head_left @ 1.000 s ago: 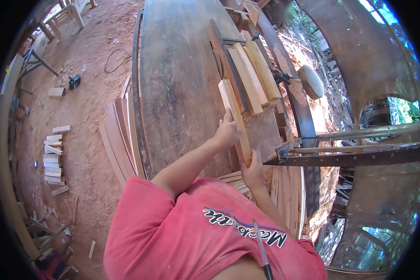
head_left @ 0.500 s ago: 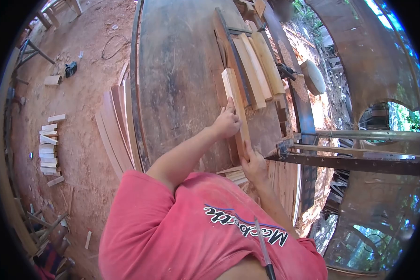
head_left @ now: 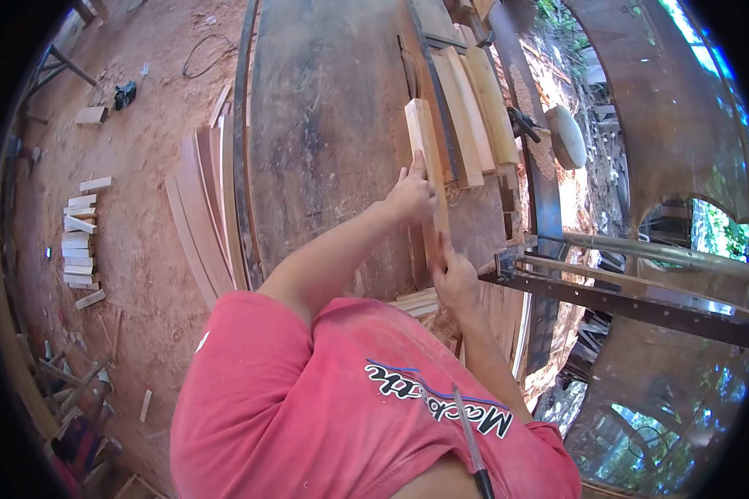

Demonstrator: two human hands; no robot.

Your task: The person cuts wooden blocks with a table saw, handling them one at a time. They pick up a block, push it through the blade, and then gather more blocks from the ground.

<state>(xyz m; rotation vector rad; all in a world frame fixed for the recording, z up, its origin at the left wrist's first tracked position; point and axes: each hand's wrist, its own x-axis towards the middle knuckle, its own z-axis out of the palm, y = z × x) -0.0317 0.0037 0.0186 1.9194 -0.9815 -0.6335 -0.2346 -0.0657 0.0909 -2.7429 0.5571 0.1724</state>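
A pale squared length of wood (head_left: 421, 133) lies along the metal-edged guide fence (head_left: 438, 108) on the worn saw table (head_left: 324, 133). My left hand (head_left: 412, 198) is closed over its middle, with the index finger stretched along the top. Closer to my body, my right hand (head_left: 456, 281) grips the near end, thumb and fingers against the wood. Just ahead of the far end, a dark curved blade edge (head_left: 409, 73) shows in a slot. Several cut wooden strips (head_left: 466, 116) rest side by side to the right of the fence.
Thin boards (head_left: 200, 216) lean at the table's left edge. Short wood blocks (head_left: 79, 245) lie in a row on the dirt floor. A dark metal beam (head_left: 624, 301) juts out on the right, near a pale rounded object (head_left: 566, 137). More strips (head_left: 416, 301) lie by my waist.
The length of wood and both hands have slid a little forward along the fence, away from my body. My view has shifted slightly too. The grip of both hands looks the same.
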